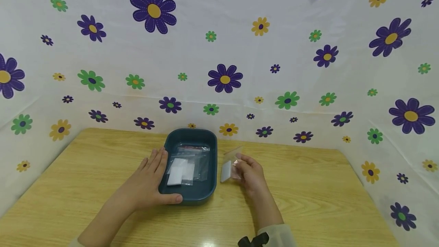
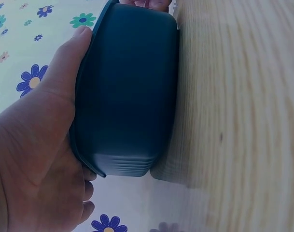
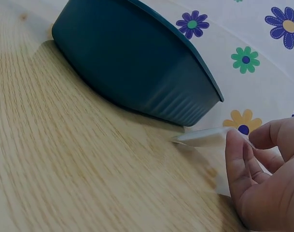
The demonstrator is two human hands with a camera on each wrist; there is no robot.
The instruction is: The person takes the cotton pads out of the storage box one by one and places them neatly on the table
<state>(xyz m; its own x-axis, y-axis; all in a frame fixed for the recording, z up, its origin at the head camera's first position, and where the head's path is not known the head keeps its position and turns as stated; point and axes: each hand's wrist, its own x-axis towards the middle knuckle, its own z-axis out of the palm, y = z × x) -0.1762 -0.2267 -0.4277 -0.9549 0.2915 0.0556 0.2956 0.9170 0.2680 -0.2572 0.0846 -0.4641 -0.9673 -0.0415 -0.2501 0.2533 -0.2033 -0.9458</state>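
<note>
A dark teal plastic basin [image 1: 195,196] stands on the table, with several clear zip bags [image 1: 202,165] holding white pieces lying inside it. My left hand [image 1: 147,182] rests along the basin's left rim, its fingers straight and the thumb over the near edge. Just right of the basin, my right hand [image 1: 252,174] pinches a small clear zip bag [image 1: 226,171] with a white flat piece inside. In the right wrist view the bag [image 3: 202,137] is tilted close to the tabletop, and thumb and fingertips meet at its edge.
The wooden table [image 1: 319,193] has a light grain and ends at a white cloth [image 1: 192,48] printed with flowers, which hangs behind and at both sides. A black strap piece [image 1: 253,240] shows at the right wrist.
</note>
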